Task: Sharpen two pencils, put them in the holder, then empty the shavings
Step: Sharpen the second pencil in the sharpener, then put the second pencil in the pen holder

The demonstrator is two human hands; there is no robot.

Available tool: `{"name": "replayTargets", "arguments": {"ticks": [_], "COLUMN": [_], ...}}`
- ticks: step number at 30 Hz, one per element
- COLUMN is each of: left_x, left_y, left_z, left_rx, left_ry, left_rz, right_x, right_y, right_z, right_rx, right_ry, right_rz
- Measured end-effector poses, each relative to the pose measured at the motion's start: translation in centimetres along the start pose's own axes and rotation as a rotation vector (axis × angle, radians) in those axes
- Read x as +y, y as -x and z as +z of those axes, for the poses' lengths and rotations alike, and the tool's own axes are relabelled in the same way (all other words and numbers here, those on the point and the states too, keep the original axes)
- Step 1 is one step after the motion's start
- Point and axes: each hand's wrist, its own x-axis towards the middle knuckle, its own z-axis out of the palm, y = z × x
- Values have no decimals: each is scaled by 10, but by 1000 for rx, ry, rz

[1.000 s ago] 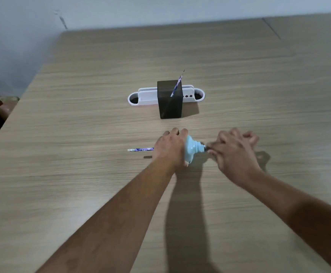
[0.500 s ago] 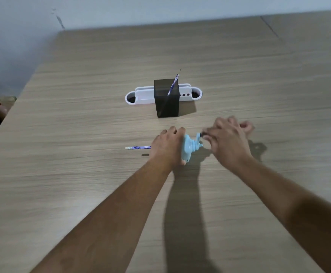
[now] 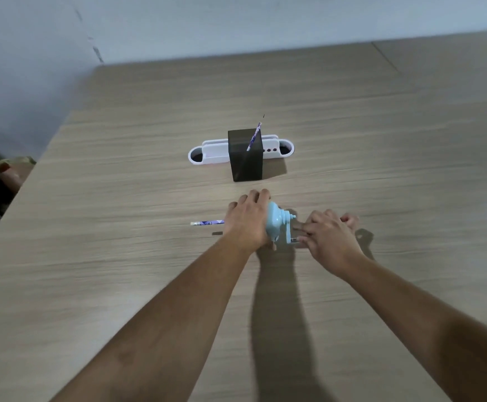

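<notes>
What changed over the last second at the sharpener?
The right hand swung the crank from up near the sharpener's top down toward the table, fingers still pinching its knob. The left hand stayed clamped on the blue sharpener, the second pencil still sticking out its left side. The first pencil remains in the black holder.

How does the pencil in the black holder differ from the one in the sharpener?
The pencil in the holder leans upright with its tip up; the pencil in the sharpener lies level above the table. The first stands free in the black holder; the second runs into the blue sharpener under the left hand. Both share a purple pattern.
</notes>
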Motion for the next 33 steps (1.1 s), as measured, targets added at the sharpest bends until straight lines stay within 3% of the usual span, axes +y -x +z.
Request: {"name": "replayTargets", "arguments": {"ticks": [6,13,26,33], "left_x": [-30,-89,-125,-202], "left_y": [25,49,42,73], "left_z": [-27,-27,-24,-53], "left_rx": [93,-15,99,119], "left_ry": [53,-163,-244,-58], "left_rz": [17,-59,0,-348], "right_x": [-19,-53,-60,-64], "right_y": [-29,-52,-51,-47], "right_z": [-44,-36,-19,-23], "right_rx": [51,-292,-199,-207], "right_ry": [-54,-3,92,70], "right_rz": [-31,-224,-254,-224]}}
